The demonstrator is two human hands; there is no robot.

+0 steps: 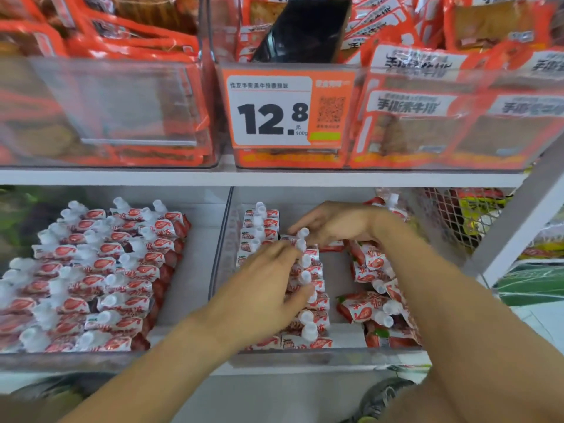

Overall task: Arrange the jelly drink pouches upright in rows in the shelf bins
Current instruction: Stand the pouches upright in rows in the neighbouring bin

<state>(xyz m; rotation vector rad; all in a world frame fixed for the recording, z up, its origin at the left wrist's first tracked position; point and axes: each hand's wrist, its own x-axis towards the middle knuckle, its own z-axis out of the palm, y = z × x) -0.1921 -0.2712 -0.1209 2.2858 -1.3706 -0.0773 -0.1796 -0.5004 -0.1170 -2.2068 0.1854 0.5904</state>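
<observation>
Red-and-white jelly drink pouches with white caps fill two clear shelf bins. The left bin (195, 285) holds several tidy upright rows (100, 270). In the right bin (335, 358), one row (259, 227) stands along the left wall and a middle row (308, 319) runs front to back. Loose pouches (366, 309) lie tumbled on the right side. My left hand (265, 282) rests over the left row, fingers fairly straight, thumb against the middle row's caps. My right hand (335, 222) reaches in from the right, and its fingers curl round the rearmost pouch (303, 233) of the middle row.
Above, a white shelf edge (274, 178) carries clear bins of orange snack packs, a 12.8 price tag (274, 114) and a dark phone (305, 29). A grey upright post (518, 227) and a wire mesh basket (451, 215) stand at the right.
</observation>
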